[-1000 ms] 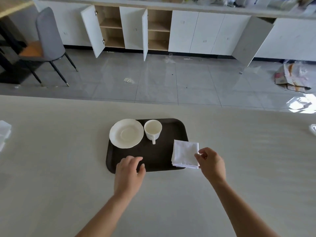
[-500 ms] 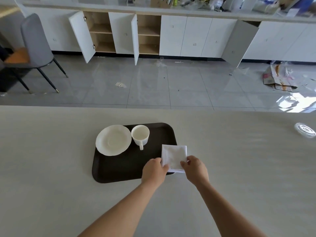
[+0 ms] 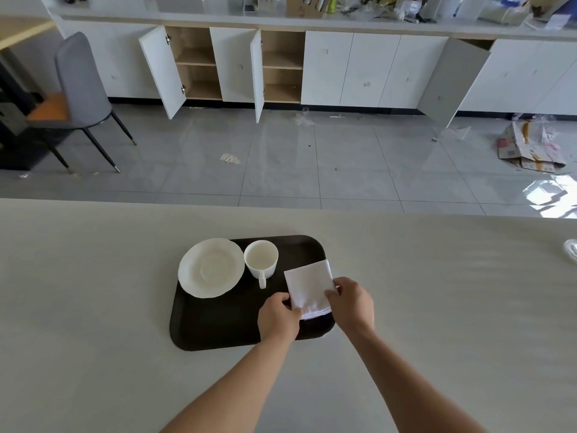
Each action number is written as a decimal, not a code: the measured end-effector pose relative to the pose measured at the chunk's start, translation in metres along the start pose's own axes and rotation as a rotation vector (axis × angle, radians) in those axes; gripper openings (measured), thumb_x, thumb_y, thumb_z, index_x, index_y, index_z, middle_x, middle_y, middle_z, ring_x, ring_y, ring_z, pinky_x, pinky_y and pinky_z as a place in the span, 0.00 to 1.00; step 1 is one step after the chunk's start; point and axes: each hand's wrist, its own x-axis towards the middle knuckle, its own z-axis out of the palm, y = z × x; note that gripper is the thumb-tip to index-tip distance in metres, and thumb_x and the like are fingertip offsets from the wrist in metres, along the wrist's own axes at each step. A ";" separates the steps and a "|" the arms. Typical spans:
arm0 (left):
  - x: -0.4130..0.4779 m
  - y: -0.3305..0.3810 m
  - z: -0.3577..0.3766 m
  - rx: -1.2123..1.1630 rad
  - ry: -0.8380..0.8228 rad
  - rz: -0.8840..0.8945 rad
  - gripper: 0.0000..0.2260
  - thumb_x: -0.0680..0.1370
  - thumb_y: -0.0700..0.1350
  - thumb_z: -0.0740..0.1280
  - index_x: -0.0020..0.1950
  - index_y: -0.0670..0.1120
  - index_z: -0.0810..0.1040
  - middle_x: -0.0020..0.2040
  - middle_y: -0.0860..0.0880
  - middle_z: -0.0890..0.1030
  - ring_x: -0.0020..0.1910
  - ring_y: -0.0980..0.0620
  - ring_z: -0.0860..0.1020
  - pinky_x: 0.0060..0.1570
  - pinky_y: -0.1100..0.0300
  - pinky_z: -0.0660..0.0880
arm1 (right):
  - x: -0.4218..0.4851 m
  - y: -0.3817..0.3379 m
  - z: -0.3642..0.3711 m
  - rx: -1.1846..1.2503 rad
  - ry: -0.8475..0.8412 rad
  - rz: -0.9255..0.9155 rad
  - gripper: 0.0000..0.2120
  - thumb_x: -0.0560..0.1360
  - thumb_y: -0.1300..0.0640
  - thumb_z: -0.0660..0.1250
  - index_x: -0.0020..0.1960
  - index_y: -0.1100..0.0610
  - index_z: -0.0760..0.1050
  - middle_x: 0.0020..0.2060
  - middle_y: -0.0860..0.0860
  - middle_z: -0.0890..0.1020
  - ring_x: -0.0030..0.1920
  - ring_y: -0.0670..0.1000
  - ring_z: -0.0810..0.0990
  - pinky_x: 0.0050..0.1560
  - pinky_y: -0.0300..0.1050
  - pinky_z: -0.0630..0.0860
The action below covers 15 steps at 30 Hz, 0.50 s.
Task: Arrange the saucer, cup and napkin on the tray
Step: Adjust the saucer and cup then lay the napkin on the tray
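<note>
A dark brown tray point(image 3: 218, 326) lies on the pale table. A white saucer point(image 3: 211, 268) rests on its far left corner, overhanging the rim a little. A white cup point(image 3: 261, 259) stands upright just right of the saucer, handle toward me. A folded white napkin point(image 3: 309, 285) sits over the tray's right side, slightly turned. My left hand point(image 3: 277, 317) pinches the napkin's near left edge. My right hand point(image 3: 351, 303) pinches its near right corner.
The table's far edge runs across the view, with grey tiled floor beyond. A clear round object point(image 3: 571, 250) lies at the table's right edge. White cabinets with several open doors line the back wall, and a grey chair point(image 3: 79, 89) stands far left.
My left hand came across from the tray's front edge to the napkin and took hold of it. Both hands have shifted the napkin further onto the tray and turned it slightly.
</note>
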 end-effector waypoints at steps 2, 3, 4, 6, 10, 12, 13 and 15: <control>0.003 0.004 0.000 -0.040 0.007 -0.027 0.13 0.75 0.45 0.70 0.58 0.46 0.81 0.50 0.50 0.85 0.48 0.52 0.81 0.41 0.64 0.71 | 0.007 -0.003 0.001 0.016 0.006 0.018 0.06 0.72 0.57 0.67 0.48 0.53 0.80 0.37 0.49 0.82 0.39 0.53 0.78 0.37 0.42 0.70; 0.004 0.007 0.001 -0.062 0.004 -0.035 0.14 0.75 0.46 0.69 0.60 0.46 0.80 0.50 0.49 0.85 0.47 0.52 0.80 0.39 0.65 0.70 | 0.010 -0.003 0.002 0.026 0.010 0.028 0.06 0.72 0.57 0.67 0.49 0.53 0.80 0.38 0.48 0.82 0.39 0.53 0.79 0.38 0.42 0.70; 0.004 0.009 0.001 -0.084 -0.001 -0.041 0.15 0.75 0.46 0.69 0.61 0.46 0.79 0.51 0.49 0.85 0.46 0.53 0.79 0.37 0.66 0.69 | 0.013 -0.003 0.003 0.041 0.016 0.039 0.07 0.73 0.56 0.67 0.50 0.52 0.80 0.38 0.48 0.82 0.39 0.52 0.78 0.38 0.41 0.70; 0.002 0.011 -0.001 -0.123 -0.001 -0.048 0.18 0.76 0.46 0.68 0.65 0.45 0.77 0.53 0.48 0.84 0.46 0.55 0.77 0.37 0.67 0.67 | 0.016 -0.006 0.004 0.059 0.026 0.047 0.08 0.73 0.56 0.67 0.51 0.52 0.80 0.39 0.47 0.82 0.39 0.52 0.78 0.39 0.41 0.70; 0.008 0.019 0.000 -0.210 0.000 -0.049 0.17 0.77 0.44 0.66 0.66 0.47 0.76 0.56 0.49 0.82 0.48 0.55 0.77 0.41 0.66 0.70 | 0.037 -0.009 0.013 0.088 0.029 0.067 0.09 0.74 0.56 0.67 0.53 0.53 0.79 0.41 0.47 0.83 0.41 0.52 0.78 0.42 0.42 0.72; 0.004 0.018 -0.001 -0.217 -0.048 0.031 0.13 0.76 0.42 0.66 0.61 0.49 0.77 0.55 0.48 0.81 0.50 0.53 0.79 0.46 0.61 0.77 | 0.038 -0.012 0.015 0.112 0.037 0.066 0.09 0.74 0.57 0.67 0.55 0.53 0.78 0.41 0.48 0.83 0.41 0.52 0.77 0.42 0.42 0.71; 0.002 0.017 -0.001 -0.202 -0.075 0.079 0.12 0.76 0.41 0.66 0.59 0.49 0.77 0.55 0.47 0.80 0.50 0.51 0.80 0.50 0.55 0.79 | 0.039 -0.012 0.016 0.116 0.037 0.064 0.10 0.74 0.57 0.66 0.55 0.53 0.78 0.42 0.49 0.83 0.42 0.52 0.77 0.42 0.42 0.70; 0.001 0.016 0.001 -0.165 -0.102 0.135 0.16 0.75 0.40 0.66 0.62 0.48 0.75 0.58 0.46 0.77 0.55 0.49 0.79 0.58 0.53 0.77 | 0.043 -0.012 0.020 0.117 0.038 0.073 0.10 0.75 0.57 0.65 0.55 0.53 0.77 0.43 0.49 0.84 0.42 0.53 0.78 0.41 0.42 0.70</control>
